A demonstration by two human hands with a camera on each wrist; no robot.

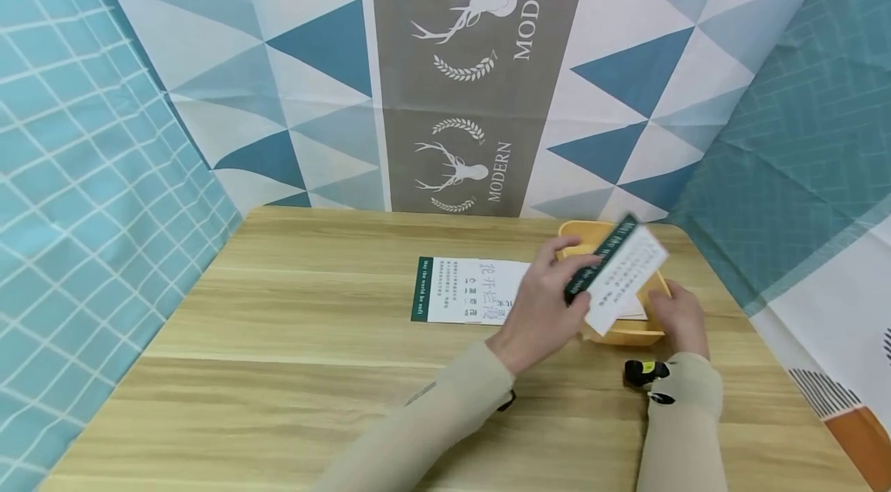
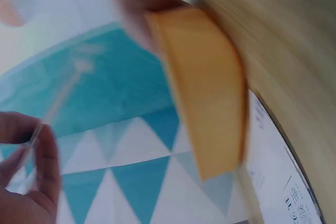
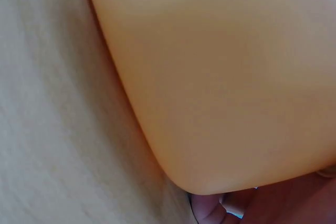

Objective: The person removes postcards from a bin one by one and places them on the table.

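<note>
Between thumb and fingers my left hand (image 1: 543,312) pinches a white card (image 1: 623,279) with a dark green band, tilted above an orange plastic bin (image 1: 583,229). The left wrist view catches that card nearly edge-on and blurred, in the fingers (image 2: 47,161). At the bin's right end, my right hand (image 1: 684,319) grips the rim, thumb on the inner side. Part of another white card shows inside the bin, under the held one. The bin's smooth outer wall (image 3: 226,87) fills most of the right wrist view.
Left of the bin, printed white cards (image 1: 448,295) lie in a row on the wooden table (image 1: 292,376), partly covered by my left hand. Patterned cloth (image 1: 313,74) hangs behind the table and along both sides. A black wrist strap (image 1: 643,372) sits at the right sleeve.
</note>
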